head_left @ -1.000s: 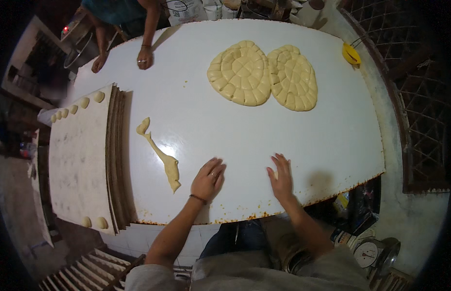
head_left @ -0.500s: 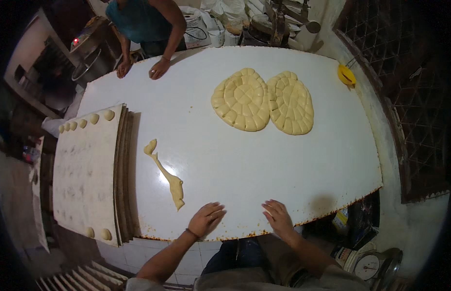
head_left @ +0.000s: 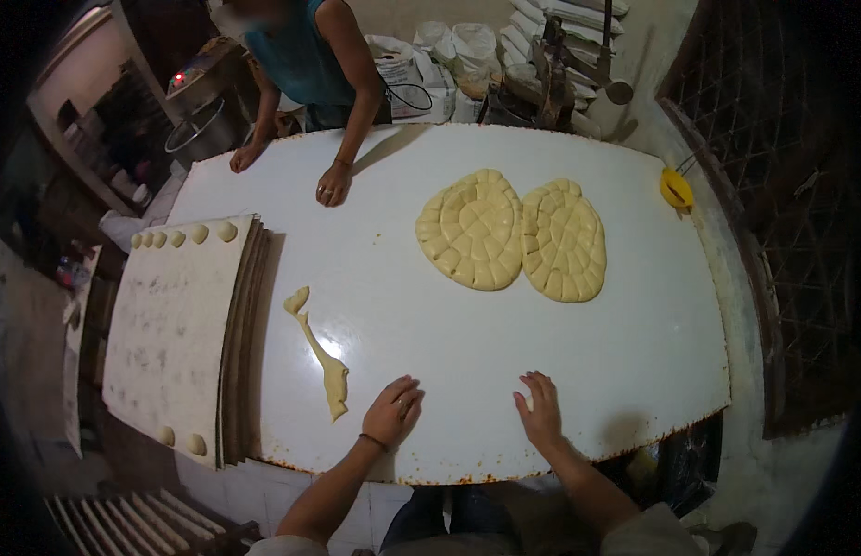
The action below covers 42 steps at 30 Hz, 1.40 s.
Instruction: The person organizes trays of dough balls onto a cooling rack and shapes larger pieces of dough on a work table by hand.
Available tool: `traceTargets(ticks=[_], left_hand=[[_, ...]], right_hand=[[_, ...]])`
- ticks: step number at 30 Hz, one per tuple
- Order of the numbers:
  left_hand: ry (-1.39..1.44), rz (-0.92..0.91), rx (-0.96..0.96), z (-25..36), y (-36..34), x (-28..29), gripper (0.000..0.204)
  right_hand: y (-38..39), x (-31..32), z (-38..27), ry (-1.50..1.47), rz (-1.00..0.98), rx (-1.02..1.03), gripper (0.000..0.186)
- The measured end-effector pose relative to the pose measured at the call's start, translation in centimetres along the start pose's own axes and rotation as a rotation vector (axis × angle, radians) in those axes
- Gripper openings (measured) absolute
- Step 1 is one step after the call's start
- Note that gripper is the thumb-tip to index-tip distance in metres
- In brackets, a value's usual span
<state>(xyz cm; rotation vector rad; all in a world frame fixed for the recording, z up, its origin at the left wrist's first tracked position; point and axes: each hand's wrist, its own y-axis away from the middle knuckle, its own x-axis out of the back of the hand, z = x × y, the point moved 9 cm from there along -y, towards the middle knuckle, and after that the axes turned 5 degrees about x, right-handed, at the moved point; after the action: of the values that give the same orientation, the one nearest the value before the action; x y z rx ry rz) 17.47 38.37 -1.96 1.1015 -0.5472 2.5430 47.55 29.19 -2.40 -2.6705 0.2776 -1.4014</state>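
Observation:
My left hand (head_left: pixel 393 408) is cupped on the white tabletop (head_left: pixel 634 352), fingers curled over; whatever is beneath it is hidden. It lies right of a long, irregular strand of dough (head_left: pixel 336 389). My right hand (head_left: pixel 540 412) is cupped opposite it, with a small pale piece, seemingly dough, peeking from under its fingers. Two flat oval slabs of dough (head_left: pixel 467 230) (head_left: pixel 565 241), scored into many pieces, lie side by side farther back.
A stack of boards (head_left: pixel 171 324) with several dough balls stands at left. Across the table, a co-worker (head_left: pixel 314 56) rests both hands (head_left: pixel 334 185) on it. A yellow container (head_left: pixel 676 190) sits at the back right, near a grille (head_left: pixel 764 232). Sacks (head_left: pixel 430 65) and machinery (head_left: pixel 560 83) are behind.
The view has tilted upward, showing more of the back wall and sacks. The co-worker's hands have shifted rightward along the table. My hands have moved slightly, both still cupped on the tabletop.

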Motion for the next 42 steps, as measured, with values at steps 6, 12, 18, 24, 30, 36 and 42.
traceTargets(ticks=[6,12,18,24,30,36,42], left_hand=[[0.058,-0.15,-0.113,1.6,6.9,-0.9,0.025],[-0.013,0.128,0.077,2.1,0.3,-1.9,0.021],[0.068,-0.101,0.004,-0.6,7.4,-1.0,0.019],[-0.01,0.118,0.094,2.4,4.2,-3.2,0.018],[0.029,0.15,0.164,1.1,3.4,1.5,0.023],[0.069,0.019,0.047,1.3,7.4,0.2,0.021],[0.01,0.182,0.099,2.1,3.8,1.4,0.018]], right_hand=[[6.8,0.9,-3.1,0.03,-0.14,0.39,0.027],[-1.0,-0.8,-2.9,-0.074,-0.018,0.146,0.036],[5.6,1.6,4.0,0.04,-0.189,0.12,0.03],[3.6,-3.3,-4.1,-0.107,-0.223,0.304,0.031],[1.6,-0.6,-0.4,-0.058,-0.066,0.191,0.036],[6.9,-3.2,4.5,-0.108,-0.299,0.111,0.036],[1.8,-3.0,-3.3,-0.119,-0.05,0.057,0.034]])
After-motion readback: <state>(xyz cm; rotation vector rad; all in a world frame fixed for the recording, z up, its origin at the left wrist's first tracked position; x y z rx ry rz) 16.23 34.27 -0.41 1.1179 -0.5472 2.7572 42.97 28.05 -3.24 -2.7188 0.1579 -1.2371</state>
